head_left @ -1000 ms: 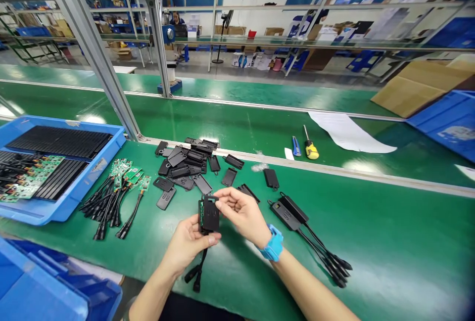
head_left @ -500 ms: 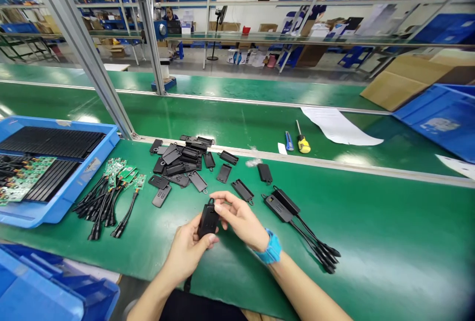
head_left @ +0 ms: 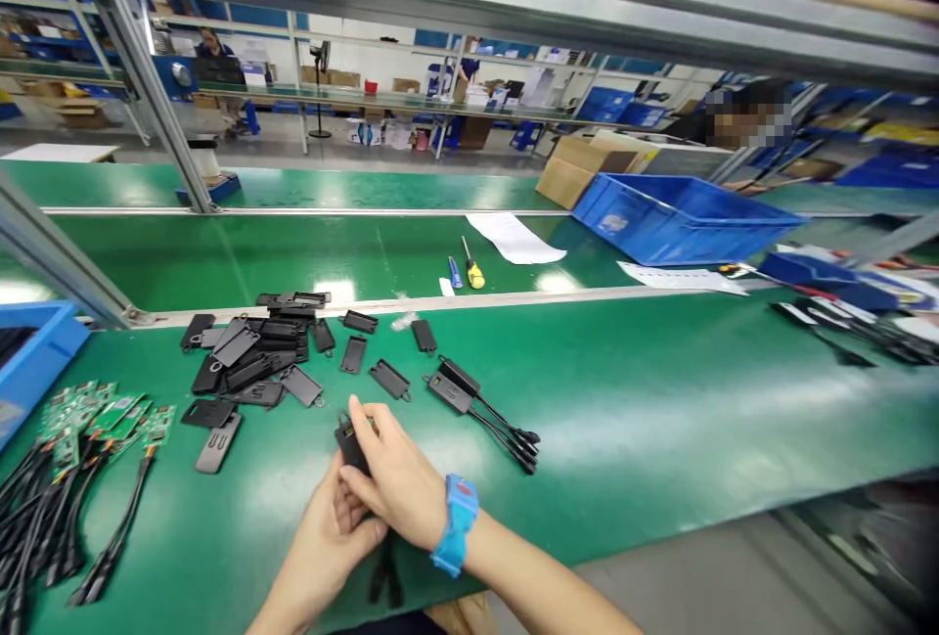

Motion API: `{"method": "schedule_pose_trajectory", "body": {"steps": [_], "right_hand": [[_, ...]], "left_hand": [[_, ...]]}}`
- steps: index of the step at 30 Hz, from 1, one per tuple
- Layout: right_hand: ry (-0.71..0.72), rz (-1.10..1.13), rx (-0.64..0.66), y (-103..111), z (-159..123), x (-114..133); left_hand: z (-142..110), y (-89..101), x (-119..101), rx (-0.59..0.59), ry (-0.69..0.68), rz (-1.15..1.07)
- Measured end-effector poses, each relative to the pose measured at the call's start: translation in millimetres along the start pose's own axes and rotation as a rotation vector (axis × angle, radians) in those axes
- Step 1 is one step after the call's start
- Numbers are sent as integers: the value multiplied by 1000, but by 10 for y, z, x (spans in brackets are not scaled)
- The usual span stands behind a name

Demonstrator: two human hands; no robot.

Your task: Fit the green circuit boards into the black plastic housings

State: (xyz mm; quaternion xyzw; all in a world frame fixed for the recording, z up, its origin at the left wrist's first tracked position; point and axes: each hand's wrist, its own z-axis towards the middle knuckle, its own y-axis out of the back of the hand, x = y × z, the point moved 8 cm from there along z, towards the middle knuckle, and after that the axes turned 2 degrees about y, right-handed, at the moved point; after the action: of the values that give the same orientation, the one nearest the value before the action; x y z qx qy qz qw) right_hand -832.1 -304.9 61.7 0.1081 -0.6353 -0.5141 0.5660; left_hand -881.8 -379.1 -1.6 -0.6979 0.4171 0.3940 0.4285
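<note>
My left hand [head_left: 330, 532] and my right hand [head_left: 403, 483], which wears a blue wrist strap [head_left: 459, 522], are both closed around one black plastic case [head_left: 350, 446]. Its far end with a small loop shows, while my fingers cover most of the rest. Dark cables [head_left: 385, 571] hang below my hands. Beyond them lies a pile of black case halves [head_left: 264, 351], with a few loose ones such as an open case half [head_left: 390, 379] nearer. To the right rest cased units with cables [head_left: 451, 390]. Green circuit boards with black leads [head_left: 110, 420] lie at the left.
A blue tray [head_left: 44, 351] stands at the left edge. Past the metal rail lie a blue cutter [head_left: 455, 273], a yellow screwdriver [head_left: 474, 273] and paper [head_left: 517, 239]. A blue crate [head_left: 682, 224] and a cardboard box [head_left: 583, 170] stand farther right. Another person [head_left: 755, 116] is behind the crate.
The view has swung right, bringing the crate and another person into sight. My right hand has moved over the case and covers more of it; both hands keep hold.
</note>
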Motion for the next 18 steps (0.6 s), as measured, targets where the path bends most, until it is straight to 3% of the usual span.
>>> {"method": "schedule_pose_trajectory", "body": {"steps": [3, 6, 12, 18], "right_hand": [[-28, -235, 3, 169, -169, -356], [-50, -446, -29, 302, -307, -804], [-66, -649, -126, 376, -412, -1368], [-179, -649, -159, 334, -391, -1613]], "left_hand": [[-32, -84, 44, 152, 4, 153], [-85, 56, 13, 150, -27, 340], [-228, 594, -72, -7, 15, 569], [-486, 1134, -229, -248, -8, 623]]}}
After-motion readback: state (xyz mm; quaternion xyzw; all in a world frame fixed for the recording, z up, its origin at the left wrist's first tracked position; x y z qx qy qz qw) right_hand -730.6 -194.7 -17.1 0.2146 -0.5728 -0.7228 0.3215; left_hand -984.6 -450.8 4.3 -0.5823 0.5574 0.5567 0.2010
